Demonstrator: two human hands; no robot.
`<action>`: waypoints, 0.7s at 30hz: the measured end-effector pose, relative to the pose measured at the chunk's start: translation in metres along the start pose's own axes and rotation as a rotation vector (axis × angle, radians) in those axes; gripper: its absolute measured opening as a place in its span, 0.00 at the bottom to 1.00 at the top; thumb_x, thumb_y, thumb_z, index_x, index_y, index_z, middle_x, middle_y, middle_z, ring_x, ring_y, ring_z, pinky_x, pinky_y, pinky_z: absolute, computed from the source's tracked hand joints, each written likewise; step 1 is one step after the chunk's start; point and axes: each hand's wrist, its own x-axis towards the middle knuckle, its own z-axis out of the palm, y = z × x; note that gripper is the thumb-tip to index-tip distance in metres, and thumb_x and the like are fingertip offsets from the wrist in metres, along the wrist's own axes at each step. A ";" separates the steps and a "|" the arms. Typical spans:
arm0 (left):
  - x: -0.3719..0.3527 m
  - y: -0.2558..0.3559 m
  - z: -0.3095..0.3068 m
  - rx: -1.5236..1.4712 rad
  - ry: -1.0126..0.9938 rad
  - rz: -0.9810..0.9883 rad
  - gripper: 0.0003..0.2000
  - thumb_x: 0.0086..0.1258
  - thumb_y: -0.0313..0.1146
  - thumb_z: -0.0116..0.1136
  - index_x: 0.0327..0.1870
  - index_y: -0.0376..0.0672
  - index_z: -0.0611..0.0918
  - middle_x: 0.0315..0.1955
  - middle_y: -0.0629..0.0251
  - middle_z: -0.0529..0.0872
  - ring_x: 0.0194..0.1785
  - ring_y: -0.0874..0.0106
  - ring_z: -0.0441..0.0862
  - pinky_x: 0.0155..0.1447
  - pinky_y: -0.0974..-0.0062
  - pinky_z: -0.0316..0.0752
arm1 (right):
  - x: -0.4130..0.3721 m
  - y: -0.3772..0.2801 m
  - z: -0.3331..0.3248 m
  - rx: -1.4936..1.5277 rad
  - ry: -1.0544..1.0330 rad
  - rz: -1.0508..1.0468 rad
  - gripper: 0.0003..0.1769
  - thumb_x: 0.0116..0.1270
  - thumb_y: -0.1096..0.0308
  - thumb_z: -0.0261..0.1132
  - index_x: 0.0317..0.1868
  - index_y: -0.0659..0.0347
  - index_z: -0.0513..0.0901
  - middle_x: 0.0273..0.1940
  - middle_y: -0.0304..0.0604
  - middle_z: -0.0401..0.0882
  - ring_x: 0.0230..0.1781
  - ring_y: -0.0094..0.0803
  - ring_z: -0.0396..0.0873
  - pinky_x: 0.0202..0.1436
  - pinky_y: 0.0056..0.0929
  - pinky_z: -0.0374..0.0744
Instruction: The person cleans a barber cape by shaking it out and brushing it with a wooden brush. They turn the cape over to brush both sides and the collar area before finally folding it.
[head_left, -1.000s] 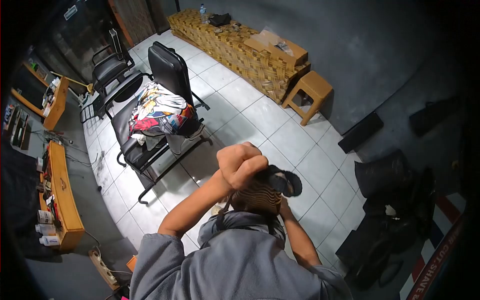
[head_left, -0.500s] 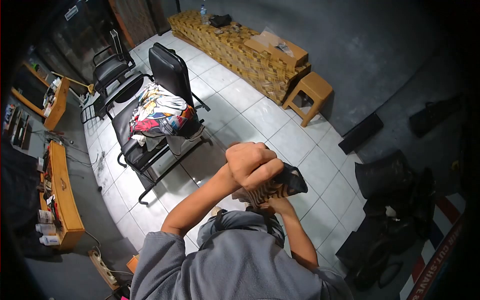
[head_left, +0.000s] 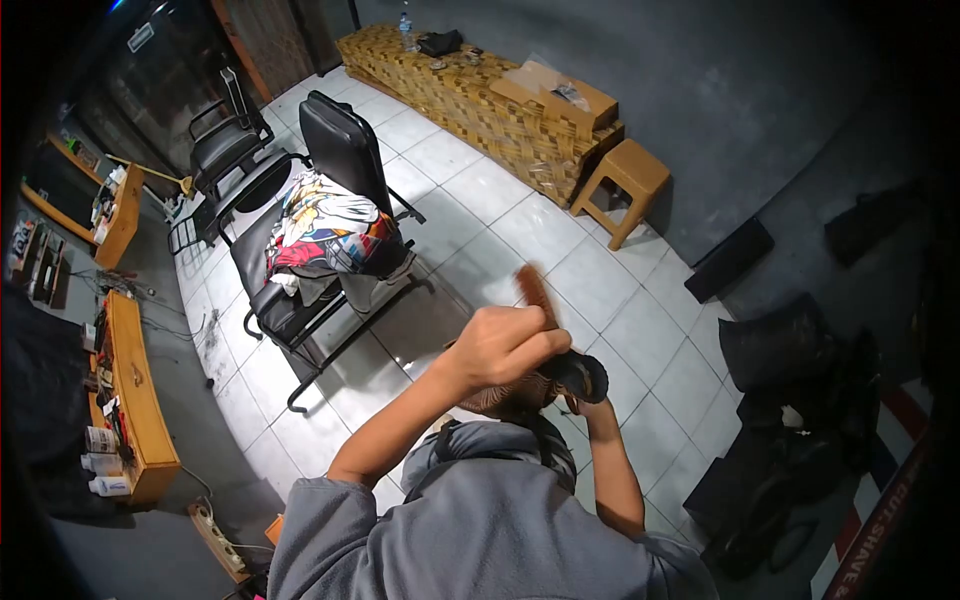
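Observation:
My left hand [head_left: 503, 347] is closed round a brush whose reddish-brown bristles [head_left: 535, 293] stick up past the knuckles. Just below it is a black item with a rounded end [head_left: 582, 376] and a brown, dark-striped part [head_left: 508, 396]; I cannot make out its kind. My right hand [head_left: 594, 412] is at the underside of this item, gripping it, with most of the fingers hidden behind it. Both hands are close together in front of my chest, above the tiled floor.
A black barber chair [head_left: 340, 140] with a colourful printed cloth [head_left: 325, 225] on it stands ahead left. A wooden shelf [head_left: 140, 400] with bottles runs along the left wall. A plastic stool [head_left: 625, 185] stands beside a long woven-covered bench [head_left: 450, 90]. Dark bags [head_left: 775, 350] lie at right.
My left hand has shifted slightly down, and the brush's bristles now show above it. The black item has turned, showing its rounded end. My right hand has moved a little right.

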 end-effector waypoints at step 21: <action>0.012 0.022 -0.014 0.019 -0.116 -0.086 0.13 0.49 0.28 0.59 0.38 0.41 0.79 0.27 0.68 0.74 0.21 0.73 0.75 0.23 0.76 0.71 | 0.013 0.077 -0.026 0.268 -0.118 0.090 0.20 0.70 0.57 0.57 0.52 0.65 0.75 0.47 0.44 0.80 0.46 0.28 0.79 0.53 0.26 0.77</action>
